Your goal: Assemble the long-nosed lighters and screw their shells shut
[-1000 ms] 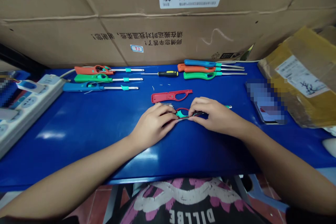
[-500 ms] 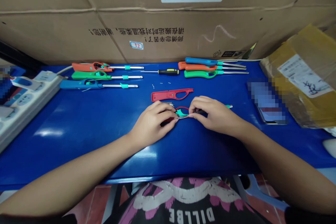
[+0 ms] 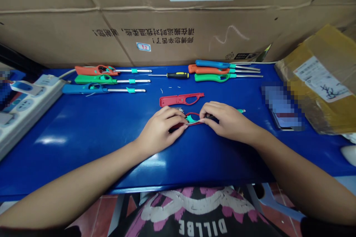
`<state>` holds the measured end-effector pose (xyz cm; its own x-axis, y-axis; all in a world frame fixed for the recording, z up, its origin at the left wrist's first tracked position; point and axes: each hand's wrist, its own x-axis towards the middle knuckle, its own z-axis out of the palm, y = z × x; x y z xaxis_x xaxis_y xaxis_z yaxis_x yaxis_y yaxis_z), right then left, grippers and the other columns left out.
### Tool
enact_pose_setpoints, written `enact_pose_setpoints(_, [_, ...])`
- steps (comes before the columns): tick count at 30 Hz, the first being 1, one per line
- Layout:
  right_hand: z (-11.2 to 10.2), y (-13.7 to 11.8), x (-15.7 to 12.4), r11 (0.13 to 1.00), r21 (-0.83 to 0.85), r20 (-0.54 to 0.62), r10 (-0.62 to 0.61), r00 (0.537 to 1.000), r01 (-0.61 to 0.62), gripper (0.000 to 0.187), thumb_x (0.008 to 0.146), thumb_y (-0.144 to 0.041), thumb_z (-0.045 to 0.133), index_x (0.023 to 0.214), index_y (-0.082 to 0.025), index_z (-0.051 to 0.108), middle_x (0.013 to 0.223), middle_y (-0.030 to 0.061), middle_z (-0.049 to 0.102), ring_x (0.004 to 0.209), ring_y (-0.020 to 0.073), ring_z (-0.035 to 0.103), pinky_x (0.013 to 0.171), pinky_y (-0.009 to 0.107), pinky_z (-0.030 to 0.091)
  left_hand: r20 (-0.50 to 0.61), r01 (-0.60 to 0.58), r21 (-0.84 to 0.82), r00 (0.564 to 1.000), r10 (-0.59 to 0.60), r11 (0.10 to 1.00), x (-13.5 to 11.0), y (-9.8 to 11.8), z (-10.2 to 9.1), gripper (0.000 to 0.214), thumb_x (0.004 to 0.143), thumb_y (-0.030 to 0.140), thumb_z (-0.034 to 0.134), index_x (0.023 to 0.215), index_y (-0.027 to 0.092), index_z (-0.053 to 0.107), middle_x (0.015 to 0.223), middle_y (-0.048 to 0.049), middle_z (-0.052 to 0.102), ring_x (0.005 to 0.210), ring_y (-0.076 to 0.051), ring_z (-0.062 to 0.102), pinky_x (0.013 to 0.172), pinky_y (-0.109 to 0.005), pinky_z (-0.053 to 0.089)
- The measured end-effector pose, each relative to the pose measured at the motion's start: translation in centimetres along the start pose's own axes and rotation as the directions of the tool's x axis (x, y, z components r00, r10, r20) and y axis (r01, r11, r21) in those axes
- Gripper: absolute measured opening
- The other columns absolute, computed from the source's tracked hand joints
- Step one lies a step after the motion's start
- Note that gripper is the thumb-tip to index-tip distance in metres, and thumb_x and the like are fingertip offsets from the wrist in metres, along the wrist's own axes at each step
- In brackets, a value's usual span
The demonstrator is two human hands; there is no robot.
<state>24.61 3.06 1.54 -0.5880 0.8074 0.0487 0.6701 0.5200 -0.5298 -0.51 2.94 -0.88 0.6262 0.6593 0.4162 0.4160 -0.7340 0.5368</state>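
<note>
My left hand (image 3: 161, 129) and my right hand (image 3: 226, 120) both pinch a half-open red lighter (image 3: 194, 119) lying on the blue table (image 3: 91, 133). Its teal trigger shows between my fingertips, and its metal tip pokes out to the right of my right hand. The lighter's loose red shell half (image 3: 180, 100) lies just behind my hands. Most of the lighter's body is hidden under my fingers.
Three long lighters (image 3: 105, 79) lie at the back left, three more (image 3: 222, 71) at the back right, with a black-and-yellow screwdriver (image 3: 174, 76) between them. A power strip (image 3: 25, 103) sits at the left edge. A blurred phone (image 3: 282, 107) and a taped package (image 3: 319, 77) lie at the right. Cardboard boxes (image 3: 167, 18) wall the back.
My fingertips have shifted slightly on the lighter, pressing closer together. The view has tilted a little; nothing else on the table has moved.
</note>
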Motion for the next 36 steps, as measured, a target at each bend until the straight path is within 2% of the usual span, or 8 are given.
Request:
enact_pose_setpoints(5, [0.19, 0.1, 0.09, 0.998, 0.062, -0.028, -0.007, 1.0, 0.008, 0.007, 0.096, -0.022, 0.059, 0.089, -0.021, 0.06, 0.096, 0.0039, 0.065, 0.09, 0.019, 0.06, 0.08, 0.033, 0.045, 0.006, 0.002, 0.003, 1.0, -0.002, 1.0, -0.03, 0.0, 0.0, 0.012, 0.094, 0.019, 0.065, 0.102, 0.021, 0.073, 0.106, -0.0059, 0.071, 0.103, -0.021, 0.064, 0.094, -0.039, 0.054])
enact_pose_setpoints(9, [0.41, 0.12, 0.02, 0.992, 0.126, -0.054, 0.024, 0.998, -0.017, 0.009, 0.09, -0.021, 0.067, 0.082, -0.021, 0.063, 0.088, 0.0023, 0.064, 0.088, 0.0183, 0.059, 0.079, 0.031, 0.046, 0.01, -0.003, 0.009, 1.0, 0.003, 1.0, -0.09, 0.05, -0.01, 0.012, 0.094, 0.018, 0.065, 0.103, 0.02, 0.073, 0.106, -0.0062, 0.071, 0.103, -0.021, 0.064, 0.094, -0.038, 0.053])
enact_pose_setpoints(14, [0.69, 0.09, 0.25, 0.956, 0.275, -0.069, 0.125, 0.99, -0.101, 0.01, 0.085, -0.019, 0.071, 0.077, -0.02, 0.066, 0.083, 0.0006, 0.064, 0.077, 0.0143, 0.059, 0.072, 0.028, 0.047, 0.005, -0.011, 0.012, 1.0, 0.01, 1.0, -0.07, 0.05, 0.04, 0.012, 0.093, 0.019, 0.066, 0.103, 0.02, 0.074, 0.106, -0.0064, 0.07, 0.103, -0.021, 0.064, 0.093, -0.038, 0.053])
enact_pose_setpoints(18, [0.61, 0.1, 0.46, 0.933, 0.323, -0.057, 0.186, 0.981, -0.159, 0.009, 0.082, -0.024, 0.075, 0.078, -0.021, 0.067, 0.083, 0.0005, 0.064, 0.075, 0.014, 0.058, 0.071, 0.028, 0.048, -0.013, -0.007, -0.002, 1.0, 0.007, 1.0, -0.04, -0.04, 0.23, 0.009, 0.094, 0.02, 0.066, 0.1, 0.02, 0.073, 0.105, -0.006, 0.071, 0.102, -0.02, 0.064, 0.093, -0.038, 0.053])
enact_pose_setpoints(24, [0.25, -0.03, 0.35, 0.934, 0.328, -0.038, 0.162, 0.986, -0.141, 0.009, 0.086, -0.024, 0.067, 0.079, -0.021, 0.068, 0.086, 0.0016, 0.066, 0.079, 0.0146, 0.061, 0.076, 0.029, 0.048, -0.036, 0.014, -0.02, 0.999, -0.014, 1.0, -0.08, -0.01, 0.44, 0.006, 0.094, 0.018, 0.066, 0.097, 0.019, 0.071, 0.104, -0.0056, 0.071, 0.103, -0.02, 0.065, 0.094, -0.038, 0.053])
enact_pose_setpoints(31, [0.58, 0.09, 0.38, 0.949, 0.3, -0.063, 0.119, 0.991, -0.095, 0.01, 0.09, -0.027, 0.066, 0.082, -0.021, 0.067, 0.088, 0.003, 0.065, 0.08, 0.0155, 0.06, 0.076, 0.031, 0.05, -0.049, 0.029, -0.025, 0.998, -0.031, 0.999, -0.07, 0.09, 0.41, 0.006, 0.095, 0.018, 0.064, 0.096, 0.018, 0.07, 0.101, -0.0065, 0.073, 0.099, -0.021, 0.066, 0.092, -0.039, 0.054])
enact_pose_setpoints(36, [0.23, 0.14, 0.23, 0.939, 0.335, -0.022, 0.082, 0.996, -0.07, 0.008, 0.086, -0.028, 0.072, 0.087, -0.021, 0.069, 0.091, 0.0024, 0.065, 0.082, 0.0148, 0.062, 0.077, 0.029, 0.05, -0.047, 0.042, -0.028, 0.998, -0.043, 0.999, -0.02, 0.12, 0.41, 0.007, 0.095, 0.019, 0.064, 0.098, 0.017, 0.069, 0.1, -0.0067, 0.073, 0.099, -0.021, 0.066, 0.092, -0.04, 0.054])
